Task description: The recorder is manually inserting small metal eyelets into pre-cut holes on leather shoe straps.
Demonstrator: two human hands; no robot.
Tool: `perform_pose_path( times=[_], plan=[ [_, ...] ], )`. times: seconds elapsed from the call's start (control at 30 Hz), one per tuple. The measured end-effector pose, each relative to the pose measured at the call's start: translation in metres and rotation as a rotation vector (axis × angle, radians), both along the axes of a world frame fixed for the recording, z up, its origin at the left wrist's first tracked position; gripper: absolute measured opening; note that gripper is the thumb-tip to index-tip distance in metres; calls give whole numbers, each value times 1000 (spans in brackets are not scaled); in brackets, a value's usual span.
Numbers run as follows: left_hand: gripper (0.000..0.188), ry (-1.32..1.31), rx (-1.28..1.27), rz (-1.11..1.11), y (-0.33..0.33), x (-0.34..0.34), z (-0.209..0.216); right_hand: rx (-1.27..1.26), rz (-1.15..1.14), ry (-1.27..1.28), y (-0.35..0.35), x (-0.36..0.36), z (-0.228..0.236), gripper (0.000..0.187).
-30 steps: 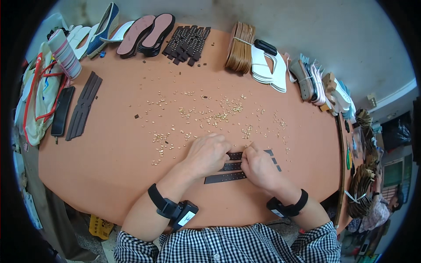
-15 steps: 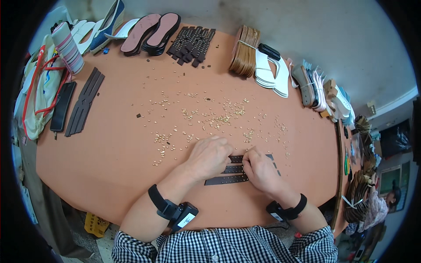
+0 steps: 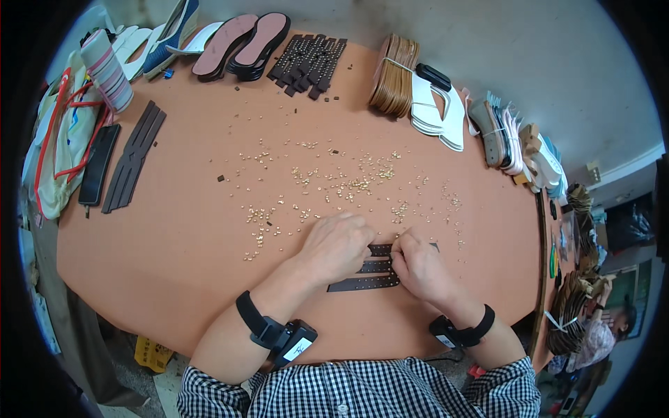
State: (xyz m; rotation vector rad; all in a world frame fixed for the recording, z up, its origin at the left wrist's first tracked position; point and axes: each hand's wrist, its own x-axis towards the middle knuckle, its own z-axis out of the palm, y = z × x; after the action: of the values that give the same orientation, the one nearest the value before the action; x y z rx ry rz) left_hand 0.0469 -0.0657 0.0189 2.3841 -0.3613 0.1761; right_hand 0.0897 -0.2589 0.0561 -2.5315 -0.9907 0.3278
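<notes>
A dark brown slit strap piece (image 3: 364,283), its parallel strips dotted with small metal studs, lies on the table in front of me. My left hand (image 3: 336,245) rests over its left part, fingers curled in with the tips at the farthest strip. On the other side my right hand (image 3: 419,268) is closed in a pinch at the same strip, covering part of the piece. Whatever sits between those right fingertips is too small to make out. Loose gold studs (image 3: 359,184) are scattered over the table just beyond both hands.
Studded straps (image 3: 306,64) are piled at the back beside pink-topped soles (image 3: 267,40). Plain dark straps (image 3: 134,160) lie at left near a striped cylinder (image 3: 108,73). Bundled brown soles (image 3: 394,76) and white cut-outs (image 3: 437,115) stand back right. Another person (image 3: 592,341) is far right.
My right hand has shifted slightly right and away from me, still pinched at the far strip. My left hand stays nearly in place. The whole view has moved a little.
</notes>
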Motion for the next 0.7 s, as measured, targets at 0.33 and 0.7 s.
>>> perform_pose_path(
  times=[0.33,0.7],
  plan=[
    [12,-15,-11,9,-1,0,0,32,41,27,-2,8,-4,6],
    [10,-11,-23,21,0,0,-1,-36,42,6,2,3,1,7]
  ],
)
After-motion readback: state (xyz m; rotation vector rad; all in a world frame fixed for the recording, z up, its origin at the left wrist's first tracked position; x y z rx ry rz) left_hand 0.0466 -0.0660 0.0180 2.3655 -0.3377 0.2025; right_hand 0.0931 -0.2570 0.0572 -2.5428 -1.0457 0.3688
